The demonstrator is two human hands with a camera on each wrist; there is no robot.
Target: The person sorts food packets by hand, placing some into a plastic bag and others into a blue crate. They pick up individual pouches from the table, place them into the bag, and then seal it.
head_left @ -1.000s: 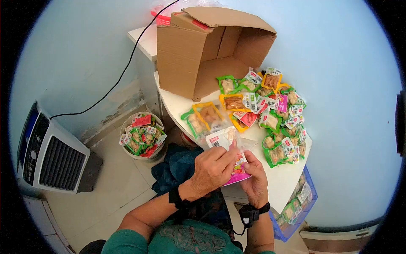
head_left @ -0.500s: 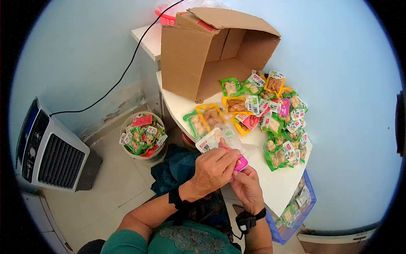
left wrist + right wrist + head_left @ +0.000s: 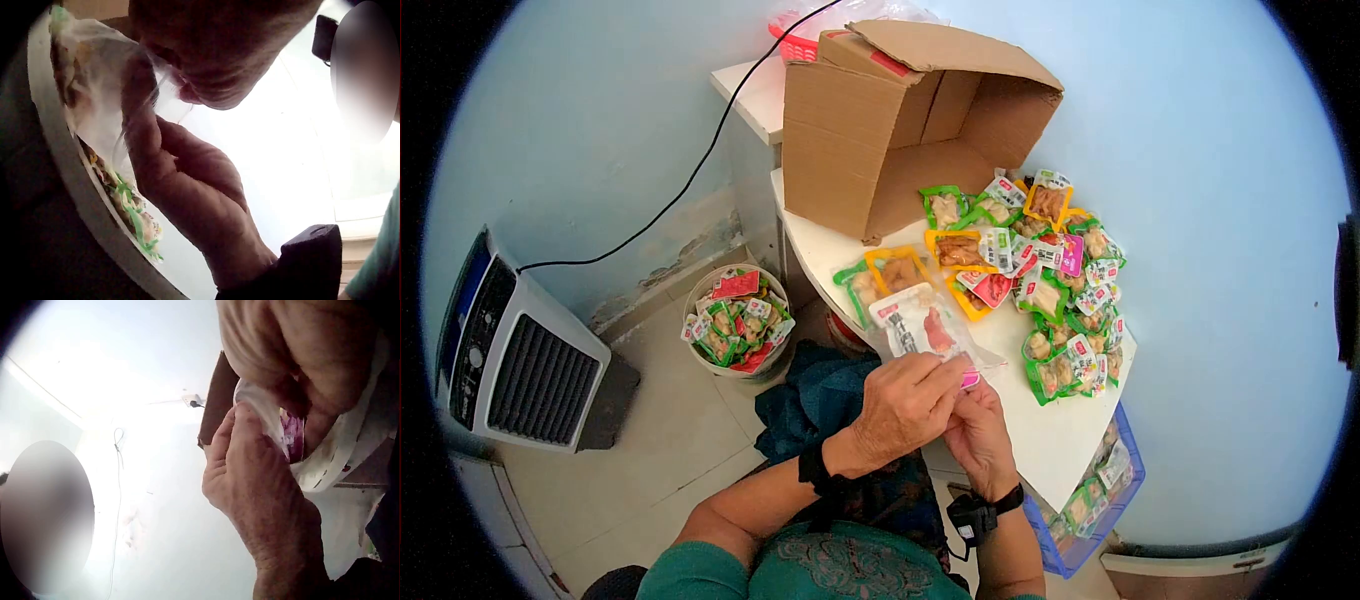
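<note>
Both hands work on a clear plastic pouch [image 3: 900, 315] with a white printed panel, held over the table's near edge in the head view. A reddish piece [image 3: 940, 330] shows through it, and a strip of magenta peeks out between the fingers. My left hand [image 3: 912, 398] pinches the pouch; in the right wrist view its fingertips grip the pouch's whitish edge [image 3: 262, 409]. Close beside it, my right hand [image 3: 982, 430] pinches the lower right part. The left wrist view shows the clear film [image 3: 97, 94] stretched near the fingers.
A cardboard box [image 3: 840, 140] lies on its side on the white table [image 3: 1040, 440]. Several food packets [image 3: 1065, 270] are heaped at right. A bucket [image 3: 730, 372] of packets stands left on the floor, near an air cooler [image 3: 540, 380]. A blue crate [image 3: 1135, 480] sits below right.
The magenta part has become mostly hidden between the hands, and the reddish piece now shows higher in the pouch. My right hand has moved left and down, closer to the left.
</note>
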